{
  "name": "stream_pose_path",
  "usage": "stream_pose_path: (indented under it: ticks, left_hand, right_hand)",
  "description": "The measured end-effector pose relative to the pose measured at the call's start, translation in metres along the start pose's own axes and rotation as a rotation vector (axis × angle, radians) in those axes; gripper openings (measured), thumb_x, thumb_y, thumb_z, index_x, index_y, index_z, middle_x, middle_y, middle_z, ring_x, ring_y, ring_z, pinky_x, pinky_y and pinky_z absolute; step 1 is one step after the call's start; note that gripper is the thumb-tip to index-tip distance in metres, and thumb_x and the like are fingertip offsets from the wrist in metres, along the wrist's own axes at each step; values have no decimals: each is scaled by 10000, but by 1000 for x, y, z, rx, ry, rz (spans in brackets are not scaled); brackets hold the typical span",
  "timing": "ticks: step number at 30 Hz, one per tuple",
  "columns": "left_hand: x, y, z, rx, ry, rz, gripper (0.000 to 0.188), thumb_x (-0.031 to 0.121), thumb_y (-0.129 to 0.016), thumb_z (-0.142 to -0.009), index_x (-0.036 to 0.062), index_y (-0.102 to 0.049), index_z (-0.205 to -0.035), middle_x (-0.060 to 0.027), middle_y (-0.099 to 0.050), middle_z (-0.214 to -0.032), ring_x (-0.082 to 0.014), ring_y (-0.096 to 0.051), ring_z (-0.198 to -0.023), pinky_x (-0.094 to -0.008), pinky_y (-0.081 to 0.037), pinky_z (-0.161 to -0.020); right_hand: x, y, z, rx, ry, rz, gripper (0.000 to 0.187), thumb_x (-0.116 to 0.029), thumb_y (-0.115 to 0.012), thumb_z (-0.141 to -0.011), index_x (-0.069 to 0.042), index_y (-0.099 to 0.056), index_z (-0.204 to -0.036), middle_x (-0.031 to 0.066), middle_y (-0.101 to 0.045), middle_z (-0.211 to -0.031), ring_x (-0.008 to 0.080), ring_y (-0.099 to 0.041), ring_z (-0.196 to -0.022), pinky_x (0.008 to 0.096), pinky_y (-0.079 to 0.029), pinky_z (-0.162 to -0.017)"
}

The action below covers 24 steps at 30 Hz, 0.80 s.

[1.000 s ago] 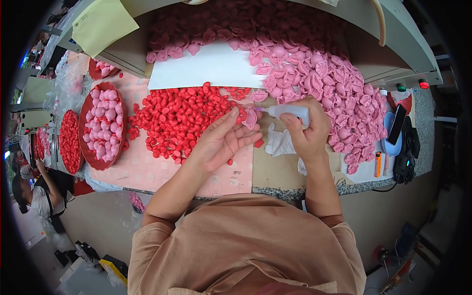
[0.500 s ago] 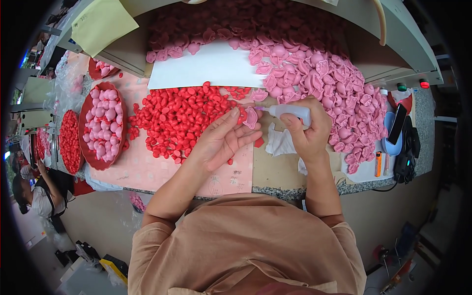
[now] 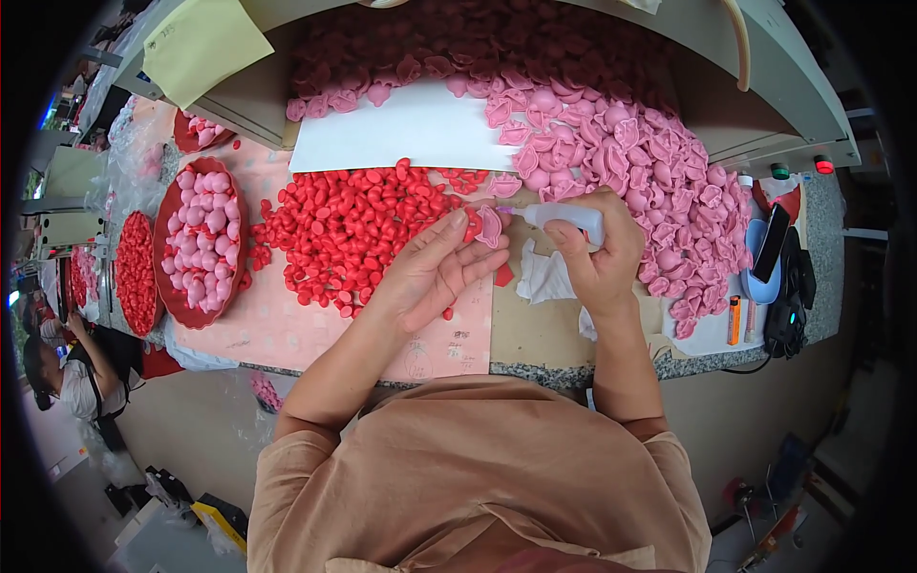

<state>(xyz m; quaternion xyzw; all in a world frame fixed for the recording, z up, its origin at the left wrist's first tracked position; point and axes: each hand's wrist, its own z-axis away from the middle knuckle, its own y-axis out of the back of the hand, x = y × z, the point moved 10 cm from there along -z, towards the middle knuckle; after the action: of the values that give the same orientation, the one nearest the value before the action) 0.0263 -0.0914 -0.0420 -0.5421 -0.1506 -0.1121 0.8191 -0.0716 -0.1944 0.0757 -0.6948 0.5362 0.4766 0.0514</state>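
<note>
My left hand (image 3: 430, 277) is turned partly palm up, thumb and fingers closed on a small pink cupped plastic piece (image 3: 489, 227). A bit of red, perhaps a red piece, shows beside it at the fingertips. My right hand (image 3: 609, 250) grips a translucent squeeze bottle (image 3: 565, 220), which lies nearly level with its thin nozzle pointing left, at the pink piece's edge. Whether the tip touches cannot be made out. Left of my hands spreads a heap of small red pieces (image 3: 334, 234). On the right lies a large pile of similar pink pieces (image 3: 621, 172).
A red scalloped tray (image 3: 194, 323) of joined pink-and-red pieces stands left, near another holding red pieces (image 3: 138, 277). White crumpled tissue (image 3: 543, 274) lies under the bottle. A phone (image 3: 772, 241), orange lighter (image 3: 735, 318) and black cable (image 3: 788, 325) sit right. A shelf unit (image 3: 764, 115) overhangs the back.
The pink piece has turned slightly in my left fingertips, by the nozzle. Both hands otherwise keep nearly the same place.
</note>
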Motion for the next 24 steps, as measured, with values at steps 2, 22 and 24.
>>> stream_pose_path:
  ticks: [2,22,24]
  left_hand:
    - [1,2,0,5,-13,-14,312,217,-481,-937,18,-495,-1177,-163,-536,-1181,-253,-543,-1084,-409,-440,-977]
    - [21,-11,3,-83,-154,-114,404,85,-502,-905,42,-410,-1297,-93,-564,-1124,-169,-575,-978,-319,-482,-869]
    - [24,-10,4,-63,-188,-139,392,68,-501,-901,40,-419,-1283,-99,-559,-1139,-183,-572,-1002,-327,-475,-891]
  right_hand:
    - [0,-1,0,1,11,-2,211,-174,-693,-766,-9,-580,-834,72,-588,-714,146,-540,-594,243,-416,-544]
    - [-6,5,2,55,101,-9,218,-178,-705,-764,-13,-583,-838,64,-580,-711,156,-515,-581,254,-398,-530]
    - [-5,4,2,47,101,-11,228,-188,-707,-765,-14,-579,-840,70,-579,-713,165,-513,-581,263,-397,-541]
